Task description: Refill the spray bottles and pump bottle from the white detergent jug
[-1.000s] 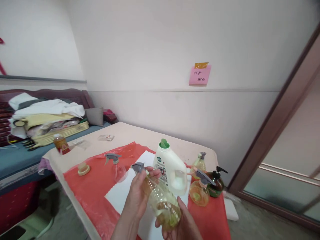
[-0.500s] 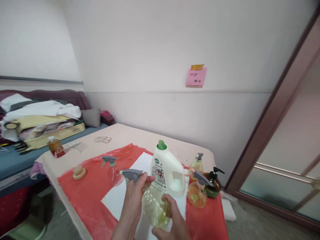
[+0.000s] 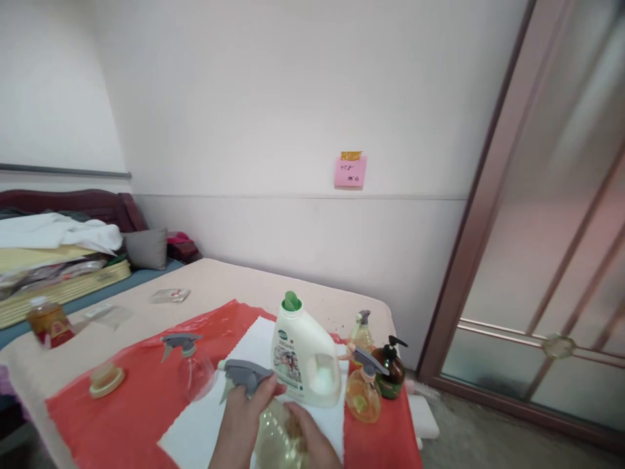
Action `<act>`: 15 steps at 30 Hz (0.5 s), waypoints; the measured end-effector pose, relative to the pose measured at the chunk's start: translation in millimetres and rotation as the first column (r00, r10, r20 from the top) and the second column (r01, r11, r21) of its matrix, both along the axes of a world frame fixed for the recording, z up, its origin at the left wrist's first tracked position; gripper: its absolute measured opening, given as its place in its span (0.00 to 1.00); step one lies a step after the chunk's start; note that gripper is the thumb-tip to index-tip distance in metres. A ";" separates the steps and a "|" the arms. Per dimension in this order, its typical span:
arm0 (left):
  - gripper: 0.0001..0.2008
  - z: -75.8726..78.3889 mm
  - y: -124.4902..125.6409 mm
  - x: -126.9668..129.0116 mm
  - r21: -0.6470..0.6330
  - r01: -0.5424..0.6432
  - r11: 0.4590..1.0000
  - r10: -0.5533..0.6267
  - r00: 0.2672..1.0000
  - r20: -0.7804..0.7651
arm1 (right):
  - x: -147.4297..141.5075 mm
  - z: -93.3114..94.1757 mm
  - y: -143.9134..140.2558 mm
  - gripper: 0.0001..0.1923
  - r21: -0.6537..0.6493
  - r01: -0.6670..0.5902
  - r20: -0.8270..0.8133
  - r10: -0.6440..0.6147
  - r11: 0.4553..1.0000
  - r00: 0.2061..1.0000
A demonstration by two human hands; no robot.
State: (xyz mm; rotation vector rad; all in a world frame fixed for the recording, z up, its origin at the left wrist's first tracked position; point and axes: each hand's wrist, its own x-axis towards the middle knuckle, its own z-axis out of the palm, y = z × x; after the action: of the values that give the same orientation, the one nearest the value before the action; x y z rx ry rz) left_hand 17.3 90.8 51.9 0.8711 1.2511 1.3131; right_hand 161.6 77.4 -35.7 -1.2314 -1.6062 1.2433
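Observation:
Low in the head view, both of my hands hold a clear spray bottle point(image 3: 276, 446) of pale yellow liquid with a grey trigger head. My left hand point(image 3: 244, 417) is closed around its neck, just under the trigger. Against the right side of the bottle's body, my right hand point(image 3: 316, 438) curls its fingers; its lower part is cut off by the frame. Right behind stands a white detergent jug point(image 3: 305, 355) with a green spout insert point(image 3: 291, 301) and no cap on. An empty-looking clear spray bottle point(image 3: 194, 374) is on the left.
Right of the jug stand an orange-tinted spray bottle point(image 3: 363, 396), a brown pump bottle point(image 3: 390, 374) and a yellowish spray bottle point(image 3: 362, 335). A round cap point(image 3: 106, 379) lies on the red sheet point(image 3: 127, 426). A drink bottle point(image 3: 49, 322) is at far left.
The view has turned right and upward, so everything appears further left and lower. My right hand's fingers have moved up the bottle towards its neck. Both hands still hold it.

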 end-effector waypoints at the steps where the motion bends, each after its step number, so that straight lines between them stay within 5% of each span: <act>1: 0.23 -0.1 3.2 -1.4 0.009 -0.107 0.994 0.106 0.994 0.028 | 2.2 -3.1 -1.6 0.30 0.062 0.064 0.141 -0.072 0.996 0.987; 3: 0.22 2.0 9.9 -7.0 0.051 -0.314 0.948 0.303 0.939 0.163 | 5.7 -9.6 -3.9 0.32 0.143 0.135 0.333 -0.176 0.981 0.926; 6: 0.18 10.3 17.4 -23.0 0.129 -0.523 0.842 0.449 0.814 0.369 | 6.7 -17.1 -5.6 0.40 0.111 0.160 0.392 -0.191 0.981 0.900; 12: 0.18 29.2 14.1 -67.8 0.172 -0.755 0.633 0.585 0.612 0.532 | 0.1 -21.1 -6.0 0.42 0.059 0.279 0.399 -0.279 0.959 0.874; 15: 0.14 32.2 11.2 -81.1 0.137 -0.770 0.623 0.596 0.581 0.554 | -13.5 -26.9 -6.3 0.43 0.036 0.307 0.297 -0.303 0.951 0.906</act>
State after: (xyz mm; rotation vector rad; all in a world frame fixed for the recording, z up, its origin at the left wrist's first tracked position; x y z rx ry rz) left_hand -63.9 102.0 84.1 0.2153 0.9866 2.3109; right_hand 148.1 71.1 -62.7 -1.6704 -1.5351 0.9009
